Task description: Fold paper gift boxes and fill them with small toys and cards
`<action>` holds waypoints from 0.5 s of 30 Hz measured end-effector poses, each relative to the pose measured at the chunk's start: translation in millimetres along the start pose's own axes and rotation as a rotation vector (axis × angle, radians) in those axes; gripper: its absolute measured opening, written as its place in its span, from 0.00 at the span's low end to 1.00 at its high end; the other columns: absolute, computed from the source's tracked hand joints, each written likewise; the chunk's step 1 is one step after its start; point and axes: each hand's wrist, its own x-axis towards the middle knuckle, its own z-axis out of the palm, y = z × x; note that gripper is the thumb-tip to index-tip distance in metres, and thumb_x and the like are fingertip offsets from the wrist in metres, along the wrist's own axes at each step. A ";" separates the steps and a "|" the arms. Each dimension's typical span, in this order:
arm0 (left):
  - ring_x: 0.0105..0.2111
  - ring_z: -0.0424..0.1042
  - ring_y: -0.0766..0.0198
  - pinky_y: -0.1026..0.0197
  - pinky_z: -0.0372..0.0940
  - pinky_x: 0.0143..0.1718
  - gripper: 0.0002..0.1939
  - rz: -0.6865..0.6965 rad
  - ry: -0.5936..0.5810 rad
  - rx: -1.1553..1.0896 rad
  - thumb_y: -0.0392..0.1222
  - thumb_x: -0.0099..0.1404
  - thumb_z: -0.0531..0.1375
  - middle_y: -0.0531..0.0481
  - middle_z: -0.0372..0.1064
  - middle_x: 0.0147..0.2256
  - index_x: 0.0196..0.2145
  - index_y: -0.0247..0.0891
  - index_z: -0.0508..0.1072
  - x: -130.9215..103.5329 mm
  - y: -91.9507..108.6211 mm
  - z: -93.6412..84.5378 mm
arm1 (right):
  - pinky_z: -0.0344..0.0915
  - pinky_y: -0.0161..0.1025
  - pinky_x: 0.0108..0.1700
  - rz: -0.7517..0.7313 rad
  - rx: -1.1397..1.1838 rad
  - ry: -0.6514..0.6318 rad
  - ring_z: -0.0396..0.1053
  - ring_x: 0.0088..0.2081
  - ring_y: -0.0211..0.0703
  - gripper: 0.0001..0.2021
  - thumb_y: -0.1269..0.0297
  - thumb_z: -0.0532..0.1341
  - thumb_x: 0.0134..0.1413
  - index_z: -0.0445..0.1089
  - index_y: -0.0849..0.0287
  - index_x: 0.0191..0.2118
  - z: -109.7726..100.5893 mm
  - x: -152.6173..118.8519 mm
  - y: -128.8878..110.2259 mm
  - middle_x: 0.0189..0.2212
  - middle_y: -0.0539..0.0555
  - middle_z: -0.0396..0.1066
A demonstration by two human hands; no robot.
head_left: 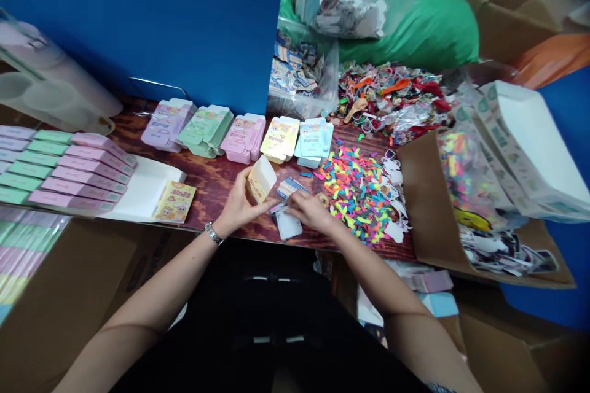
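My left hand (pixel 238 206) is wrapped round a small yellow carton (pixel 260 183) with its pale flap raised. My right hand (pixel 310 210) is just to the right of it, with its fingers pinched at a small blue-and-white printed card (pixel 289 186). Below these fingers lies a whitish flat packet (pixel 289 225) near the table's front edge. Flat carton stacks stand behind my hands: purple (pixel 166 125), green (pixel 205 130), pink (pixel 244 137), yellow (pixel 279 138) and blue (pixel 314 141). A heap of small bright coloured balloon-like pieces (pixel 353 193) spreads to the right of my right hand.
At left, a white tray (pixel 150 187) holds rows of purple, green and pink cartons, with a yellow carton (pixel 176 201) at its end. A cardboard box (pixel 426 196) stands at right. Behind are mixed trinkets (pixel 396 95), a clear bin (pixel 302 101) and a blue partition (pixel 184 18).
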 end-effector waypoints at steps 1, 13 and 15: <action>0.54 0.65 0.51 0.50 0.63 0.56 0.44 0.003 0.009 0.008 0.56 0.54 0.69 0.38 0.60 0.54 0.59 0.35 0.55 -0.4 -1.0 -1.5 | 0.65 0.34 0.43 0.005 0.078 0.060 0.67 0.41 0.39 0.10 0.61 0.62 0.61 0.69 0.63 0.43 -4.0 0.2 2.7 0.41 0.57 0.68; 0.46 0.70 0.54 0.54 0.67 0.48 0.39 -0.012 0.096 0.186 0.57 0.51 0.70 0.42 0.65 0.48 0.53 0.35 0.60 -3.8 -11.1 -12.2 | 0.61 0.32 0.39 0.045 0.247 0.388 0.67 0.37 0.38 0.09 0.62 0.54 0.65 0.66 0.62 0.36 -24.9 2.4 10.1 0.36 0.55 0.69; 0.46 0.70 0.54 0.54 0.67 0.47 0.39 0.000 0.125 0.249 0.57 0.51 0.70 0.42 0.65 0.47 0.53 0.35 0.60 -5.2 -14.7 -13.5 | 0.62 0.32 0.35 0.074 0.436 0.494 0.67 0.32 0.35 0.10 0.59 0.53 0.65 0.64 0.61 0.38 -32.7 -1.5 5.7 0.30 0.52 0.67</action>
